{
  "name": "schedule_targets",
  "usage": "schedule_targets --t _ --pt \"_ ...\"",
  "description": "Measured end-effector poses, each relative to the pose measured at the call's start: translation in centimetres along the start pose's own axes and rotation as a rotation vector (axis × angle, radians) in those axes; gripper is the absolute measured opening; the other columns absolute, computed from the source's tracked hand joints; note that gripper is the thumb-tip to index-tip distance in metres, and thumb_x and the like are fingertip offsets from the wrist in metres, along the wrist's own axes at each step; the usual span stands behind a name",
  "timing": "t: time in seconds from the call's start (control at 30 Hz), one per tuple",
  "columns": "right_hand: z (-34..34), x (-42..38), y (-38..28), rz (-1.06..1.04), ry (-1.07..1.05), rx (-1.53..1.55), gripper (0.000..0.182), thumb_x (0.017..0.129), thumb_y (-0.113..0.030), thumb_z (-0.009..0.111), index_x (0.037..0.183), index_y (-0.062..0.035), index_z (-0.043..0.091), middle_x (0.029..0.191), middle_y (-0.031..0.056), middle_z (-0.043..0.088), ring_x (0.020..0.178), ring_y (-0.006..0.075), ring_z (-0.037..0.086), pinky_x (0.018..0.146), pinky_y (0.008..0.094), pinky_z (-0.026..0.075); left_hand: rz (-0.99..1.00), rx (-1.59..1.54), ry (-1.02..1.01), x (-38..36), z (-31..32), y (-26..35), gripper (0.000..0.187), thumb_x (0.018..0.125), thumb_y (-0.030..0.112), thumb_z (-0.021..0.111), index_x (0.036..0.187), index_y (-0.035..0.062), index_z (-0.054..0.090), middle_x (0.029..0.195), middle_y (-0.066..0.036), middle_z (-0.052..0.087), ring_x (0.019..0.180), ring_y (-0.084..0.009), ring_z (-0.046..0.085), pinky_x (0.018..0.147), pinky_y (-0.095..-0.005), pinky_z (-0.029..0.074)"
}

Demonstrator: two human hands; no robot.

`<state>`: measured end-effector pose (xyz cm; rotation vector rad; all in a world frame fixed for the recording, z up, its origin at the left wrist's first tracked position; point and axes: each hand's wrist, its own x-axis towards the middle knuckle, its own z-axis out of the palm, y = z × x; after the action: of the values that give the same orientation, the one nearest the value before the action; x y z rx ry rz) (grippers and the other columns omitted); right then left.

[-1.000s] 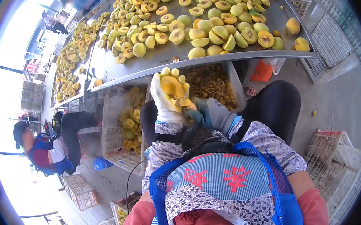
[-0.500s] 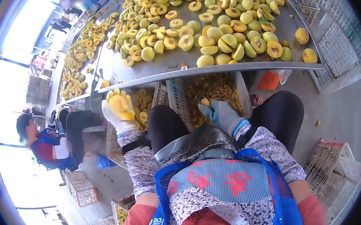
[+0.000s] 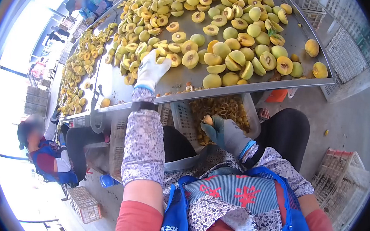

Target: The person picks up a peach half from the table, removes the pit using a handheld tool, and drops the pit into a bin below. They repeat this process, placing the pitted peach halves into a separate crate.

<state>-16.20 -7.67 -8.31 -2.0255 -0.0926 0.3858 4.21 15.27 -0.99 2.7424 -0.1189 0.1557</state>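
Note:
My left hand [image 3: 151, 70], in a white glove, stretches over the metal table [image 3: 178, 84] to the near edge of a heap of halved yellow-green peaches [image 3: 189, 59]. Its thumb and fingers are apart at the peach halves, and no fruit shows in its grip. Lower down, my right hand [image 3: 226, 134], in a grey-blue glove, is closed around a small tan, rounded piece [image 3: 208, 119], whose kind I cannot make out. That hand is over the near side of a crate [image 3: 248, 113] holding brownish-yellow peach scraps [image 3: 220, 107].
The table's raised metal rim [image 3: 255, 85] runs between me and the fruit. At left sits a co-worker [image 3: 47, 155] by the same table. Stacked plastic crates [image 3: 339, 180] stand at right, and another crate [image 3: 85, 204] is on the floor at lower left.
My left hand has moved from below the table edge up to the heap, and the yellow peach pieces in it are gone. My right hand has shifted slightly down, still closed on the tan piece.

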Motion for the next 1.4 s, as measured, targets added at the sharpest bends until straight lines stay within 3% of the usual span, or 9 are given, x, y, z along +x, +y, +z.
schedule_targets --t 0.3,0.47,0.53,0.77,0.97,1.07,1.17,1.23,1.4 --pt "-0.2 0.0 -0.4 -0.103 0.037 0.062 0.034 0.097 -0.038 0.057 0.103 -0.0048 0.062 0.084 0.0258 0.067 0.086 0.0446 0.066 0.073 0.0489 0.052 -0.041 0.345 -0.161 0.0 3.9 -0.1 0.047 0.080 0.029 0.069 0.122 0.0089 0.061 0.123 -0.018 0.063 0.114 -0.0299 0.063 0.096 -0.0382 0.049" --pt "-0.3 0.1 -0.7 -0.263 0.211 0.239 0.026 0.099 -0.028 0.061 0.101 -0.0019 0.060 0.076 0.0173 0.064 0.068 0.0255 0.063 0.064 0.0364 0.050 -0.230 -1.085 -0.171 -7.7 0.3 2.7 0.049 0.090 0.037 0.065 0.129 0.0078 0.059 0.109 -0.006 0.068 0.094 -0.0209 0.065 0.087 -0.0329 0.052" --pt "-0.2 0.5 -1.4 -0.390 0.247 0.339 0.028 0.101 -0.034 0.055 0.103 -0.0059 0.057 0.078 0.0222 0.064 0.075 0.0400 0.065 0.061 0.0445 0.049 -0.128 -1.112 -0.176 -11.2 -1.1 4.9 0.046 0.094 0.036 0.061 0.129 0.0063 0.059 0.111 -0.005 0.067 0.096 -0.0202 0.065 0.085 -0.0320 0.053" --pt "0.6 0.4 -1.7 -0.465 0.299 0.111 0.027 0.101 -0.033 0.052 0.103 -0.0060 0.056 0.075 0.0153 0.062 0.065 0.0328 0.064 0.057 0.0405 0.049 0.358 -0.360 0.113 -16.4 -0.3 9.4 0.035 0.106 0.023 0.040 0.125 0.0012 0.059 0.116 -0.009 0.067 0.103 -0.0177 0.065 0.087 -0.0285 0.053" --pt "0.7 -0.1 -1.2 -0.519 0.253 0.130 0.032 0.101 -0.030 0.058 0.112 -0.0001 0.061 0.088 0.0192 0.069 0.083 0.0223 0.070 0.072 0.0380 0.052 0.105 -0.929 0.020 -17.2 0.7 9.5 0.043 0.108 0.030 0.035 0.124 -0.0011 0.059 0.113 -0.011 0.068 0.103 -0.0175 0.064 0.092 -0.0290 0.051" --pt "2.0 0.5 -0.8 -0.357 0.205 0.250 0.033 0.100 -0.037 0.055 0.100 -0.0044 0.060 0.082 0.0202 0.067 0.077 0.0358 0.068 0.062 0.0388 0.052 -0.006 -1.208 -0.046 -16.9 2.1 8.8 0.050 0.109 0.037 0.033 0.126 -0.0030 0.058 0.114 -0.013 0.067 0.103 -0.0179 0.064 0.094 -0.0305 0.049" --pt "2.5 0.1 -1.4 -0.311 0.110 0.471 0.040 0.100 -0.040 0.056 0.099 -0.0009 0.063 0.079 0.0152 0.067 0.074 0.0292 0.067 0.064 0.0363 0.051 0.029 -1.211 0.024 -17.4 3.1 8.9 0.053 0.109 0.040 0.032 0.127 -0.0038 0.057 0.115 -0.014 0.066 0.104 -0.0192 0.063 0.096 -0.0322 0.049" --pt "2.1 -1.0 -2.7 -0.229 -0.040 0.774 0.040 0.106 -0.035 0.047 0.109 0.0018 0.062 0.081 -0.0012 0.062 0.073 0.0065 0.054 0.065 0.0257 0.047 0.094 -1.100 0.110 -17.8 3.4 9.2 0.053 0.109 0.039 0.032 0.128 -0.0037 0.056 0.116 -0.015 0.066 0.104 -0.0202 0.063 0.096 -0.0330 0.048" --pt "1.0 -1.5 -2.8 -0.204 -0.107 0.684 0.042 0.107 -0.036 0.046 0.100 0.0015 0.063 0.077 -0.0016 0.058 0.073 0.0057 0.047 0.063 0.0274 0.044 0.070 -1.113 0.094 -18.2 3.8 8.6 0.051 0.108 0.037 0.032 0.133 -0.0031 0.052 0.118 -0.017 0.065 0.107 -0.0236 0.062 0.097 -0.0342 0.049"
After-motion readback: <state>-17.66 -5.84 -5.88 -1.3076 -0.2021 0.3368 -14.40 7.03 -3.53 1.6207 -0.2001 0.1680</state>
